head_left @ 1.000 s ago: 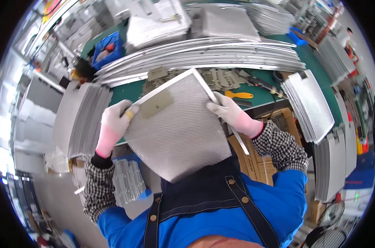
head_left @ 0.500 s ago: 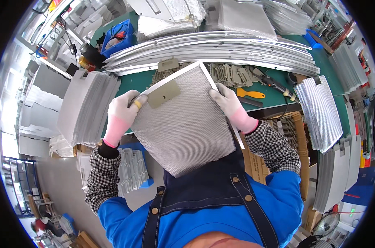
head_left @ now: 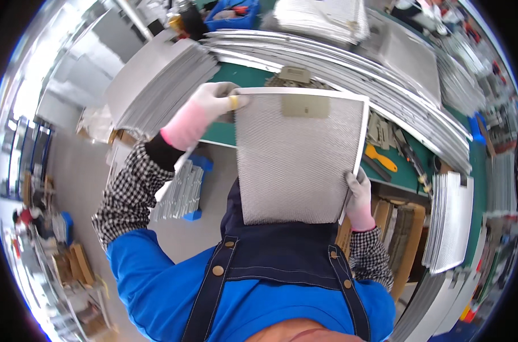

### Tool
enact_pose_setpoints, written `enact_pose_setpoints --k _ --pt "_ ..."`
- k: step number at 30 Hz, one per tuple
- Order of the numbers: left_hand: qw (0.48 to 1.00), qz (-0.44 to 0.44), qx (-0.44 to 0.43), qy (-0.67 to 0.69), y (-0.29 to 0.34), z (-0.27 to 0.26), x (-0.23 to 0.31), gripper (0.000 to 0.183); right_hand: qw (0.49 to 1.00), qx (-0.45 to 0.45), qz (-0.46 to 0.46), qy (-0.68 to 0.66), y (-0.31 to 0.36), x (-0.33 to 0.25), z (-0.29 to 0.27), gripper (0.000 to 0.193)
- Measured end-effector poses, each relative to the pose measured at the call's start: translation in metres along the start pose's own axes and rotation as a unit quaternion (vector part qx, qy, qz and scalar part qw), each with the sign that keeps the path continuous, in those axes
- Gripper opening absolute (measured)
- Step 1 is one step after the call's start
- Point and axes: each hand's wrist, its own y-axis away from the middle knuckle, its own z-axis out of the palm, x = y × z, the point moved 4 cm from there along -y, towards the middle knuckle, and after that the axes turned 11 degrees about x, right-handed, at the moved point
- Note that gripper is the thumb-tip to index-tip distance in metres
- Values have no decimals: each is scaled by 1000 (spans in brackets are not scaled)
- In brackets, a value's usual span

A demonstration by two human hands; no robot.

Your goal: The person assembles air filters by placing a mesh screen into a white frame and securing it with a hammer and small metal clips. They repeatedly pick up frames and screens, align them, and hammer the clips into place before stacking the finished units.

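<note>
- Head view: left hand [head_left: 205,111], gloved, fingers closed on the top left corner of the mesh filter panel [head_left: 296,157].
- Right hand [head_left: 359,196], gloved, fingers gripping the panel's lower right edge.
- Panel held upright, off the green worktop [head_left: 242,77], in front of the near edge.
- Yellow-handled tool [head_left: 381,158] lies on the worktop, right of the panel.
- Stacked metal frames [head_left: 350,62] lie along the far edge.

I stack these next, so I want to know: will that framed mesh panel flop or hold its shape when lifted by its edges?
The mesh panel probably stays stiff: it keeps flat while the left hand holds only a top corner and the right hand a lower side edge. It looks light, held up by the fingers alone. The thin metal rim may be slippery or sharp; both hands wear gloves.
</note>
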Motion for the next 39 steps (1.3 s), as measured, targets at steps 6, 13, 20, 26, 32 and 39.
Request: enact_pose_setpoints --k 6,13,20,26,32,39 --pt "987 -67 114 94 25 49 -44 36 998 19 -21 -58 -6 22 -23 42" --pt "985 -70 82 134 66 99 -98 26 982 141 -79 -100 2 -1 -39 34" --pt "988 28 55 142 58 102 -87 26 985 125 -110 -51 -5 -19 -35 48" --pt "941 36 28 334 18 70 -65 38 992 62 -107 -25 -9 -37 -6 50" --pt "958 52 64 275 -7 59 -57 27 975 122 -185 6 2 -43 22 44" --pt "953 43 64 292 20 64 -64 32 965 135 -224 28 2 -71 22 33"
